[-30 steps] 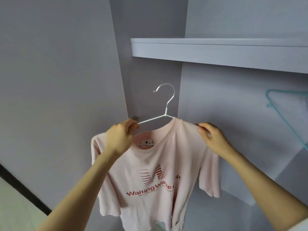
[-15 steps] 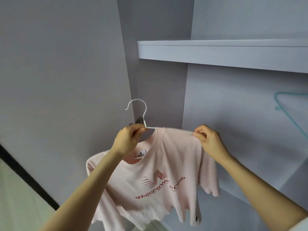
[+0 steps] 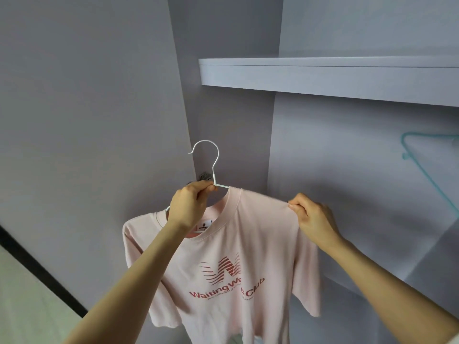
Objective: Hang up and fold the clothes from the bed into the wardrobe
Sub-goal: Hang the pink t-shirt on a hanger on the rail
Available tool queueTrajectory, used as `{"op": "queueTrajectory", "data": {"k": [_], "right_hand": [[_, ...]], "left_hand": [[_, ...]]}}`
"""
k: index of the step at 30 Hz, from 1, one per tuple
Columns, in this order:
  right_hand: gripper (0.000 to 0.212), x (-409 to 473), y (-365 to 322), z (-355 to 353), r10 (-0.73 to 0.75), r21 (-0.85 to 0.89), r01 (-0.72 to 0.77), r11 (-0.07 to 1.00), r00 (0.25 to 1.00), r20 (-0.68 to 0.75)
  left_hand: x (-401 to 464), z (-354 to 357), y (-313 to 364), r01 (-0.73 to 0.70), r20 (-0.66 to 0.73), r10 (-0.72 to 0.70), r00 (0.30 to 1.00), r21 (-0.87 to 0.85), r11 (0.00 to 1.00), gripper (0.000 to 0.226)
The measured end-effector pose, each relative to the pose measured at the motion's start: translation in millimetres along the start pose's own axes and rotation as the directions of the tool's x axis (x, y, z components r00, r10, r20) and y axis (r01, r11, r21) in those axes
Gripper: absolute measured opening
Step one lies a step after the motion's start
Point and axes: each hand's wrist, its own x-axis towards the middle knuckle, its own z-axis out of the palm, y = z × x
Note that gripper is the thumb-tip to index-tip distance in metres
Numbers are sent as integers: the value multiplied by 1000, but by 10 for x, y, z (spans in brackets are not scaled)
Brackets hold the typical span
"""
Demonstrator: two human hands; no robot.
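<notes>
Grey walls (image 3: 87, 120), a pale shelf (image 3: 323, 78), light floor (image 3: 22, 301) lower left.

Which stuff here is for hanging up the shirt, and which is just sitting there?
For the job:
pale pink printed T-shirt
white wire hanger
left hand
right hand

Just there:
teal plastic hanger
grey wardrobe shelf

Bare forearms (image 3: 139, 276); white sleeve edge (image 3: 453, 340).
</notes>
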Motion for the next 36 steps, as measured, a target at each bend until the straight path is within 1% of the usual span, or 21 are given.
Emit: {"op": "queueTrajectory", "data": {"k": [3, 5, 7, 9, 11, 14, 17, 20, 21, 22, 23, 25, 26, 27, 29, 30, 31, 33, 34, 36], "right_hand": [[8, -3, 10, 4, -12, 26, 12, 1000, 1000, -1], [10, -1, 55, -10, 32, 56, -32, 998, 999, 2], [9, -3, 132, -47, 60, 21, -60, 998, 998, -6], [6, -33, 197, -100, 25, -48, -28, 998, 998, -58], [9, -69, 224, -134, -26, -46, 20, 999, 988, -152], [11, -99, 205, -144, -8, -28, 0, 1000, 959, -285], [14, -174, 217, -127, 30, -78, -57, 995, 948, -318], [7, -290, 235, -113, 45, -168, -106, 980, 943, -329], [6, -315, 252, -107, 46, -199, -115, 973, 945, -325], [7, -330, 273, -112, 65, -227, -135, 965, 954, -291], [7, -325, 293, -124, 117, -246, -178, 953, 963, -243], [3, -291, 299, -155, 259, -245, -288, 926, 955, -146], [8, -267, 283, -168, 270, -224, -292, 930, 955, -125], [15, -245, 255, -178, 222, -189, -239, 952, 969, -108], [31, -181, 142, -200, 30, -116, -33, 993, 999, -29], [36, -139, 65, -199, -73, -87, 74, 993, 997, 19], [38, -110, 18, -192, -134, -70, 139, 988, 988, 71], [37, -72, -67, -136, -154, -51, 163, 985, 976, 155], [33, -65, -93, -92, -151, -50, 161, 986, 975, 160], [18, -57, -124, -21, -106, -45, 111, 993, 989, 104]], "left_hand": [[-6, -4, 17, -8, -17, 8, 1000, -2, 1000, 22], [-19, -15, 0, -5, -32, 5, 999, 14, 1000, 22], [-34, -47, -56, 8, -76, -6, 997, 23, 1000, 22], [-57, -78, -101, 10, -113, -6, 994, 33, 999, 21], [-68, -77, -117, 2, -128, 4, 992, 43, 999, 21], [-63, -33, -117, 1, -168, 5, 986, 35, 999, 21], [-66, 16, -102, 10, -234, -9, 972, 1, 1000, 19], [-82, 87, -60, 20, -269, -18, 963, 4, 1000, 18], [-83, 105, -43, 15, -272, -12, 962, 11, 1000, 17], [-82, 126, -21, 0, -269, 5, 963, 17, 1000, 16], [-81, 146, 2, -28, -257, 33, 966, 22, 999, 16], [-84, 191, 41, -85, -207, 86, 975, 17, 996, 15], [-88, 211, 58, -104, -179, 104, 978, 10, 994, 15], [-97, 232, 70, -121, -155, 120, 981, 4, 993, 15], [-110, 283, 101, -146, -116, 145, 983, 0, 989, 15], [-112, 292, 116, -157, -104, 157, 982, 4, 988, 16], [-116, 318, 140, -172, -95, 171, 981, 1, 985, 16], [-122, 347, 192, -202, -92, 200, 976, -11, 979, 15], [-121, 358, 213, -213, -96, 210, 973, -15, 977, 15], [-118, 369, 248, -228, -100, 225, 969, -19, 973, 14]]}}
